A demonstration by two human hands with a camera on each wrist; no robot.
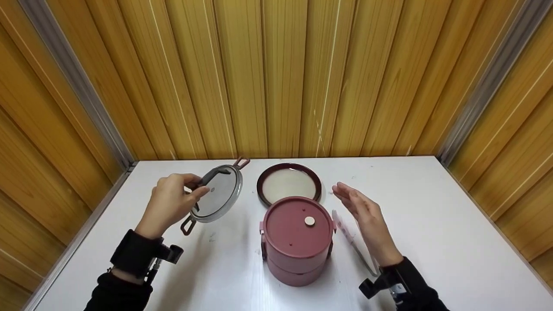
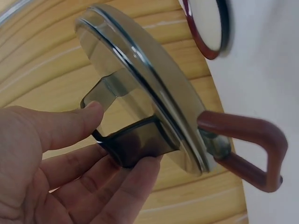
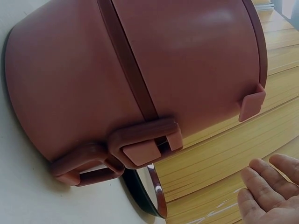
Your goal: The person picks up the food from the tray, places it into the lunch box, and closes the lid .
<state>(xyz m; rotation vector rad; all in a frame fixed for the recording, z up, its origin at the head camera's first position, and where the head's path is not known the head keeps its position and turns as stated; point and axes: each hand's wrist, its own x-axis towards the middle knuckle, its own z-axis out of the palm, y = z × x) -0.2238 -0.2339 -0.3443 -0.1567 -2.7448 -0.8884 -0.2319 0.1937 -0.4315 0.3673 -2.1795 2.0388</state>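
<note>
My left hand [image 1: 169, 202] pinches the grey handle [image 2: 135, 140] of a round see-through lid [image 1: 224, 190], thumb on one side and fingers on the other. The lid is held tilted above the table's left part, with a brown clasp loop [image 2: 261, 144] sticking out from its rim. A dusky-red stacked lunch box [image 1: 298, 233] stands upright at the middle, its top closed and bearing a small pale round knob [image 1: 309, 221]. To the right of the box, my right hand [image 1: 367, 218] hovers with straight fingers and holds nothing. Brown clasps [image 3: 145, 140] show on the box's side.
Behind the lunch box lies a round dish [image 1: 289, 185], cream inside with a dark red rim. A long thin utensil [image 1: 360, 255] lies between the box and my right hand, partly hidden. Yellow wood-patterned walls [image 1: 285, 77] enclose the white table [image 1: 449, 242].
</note>
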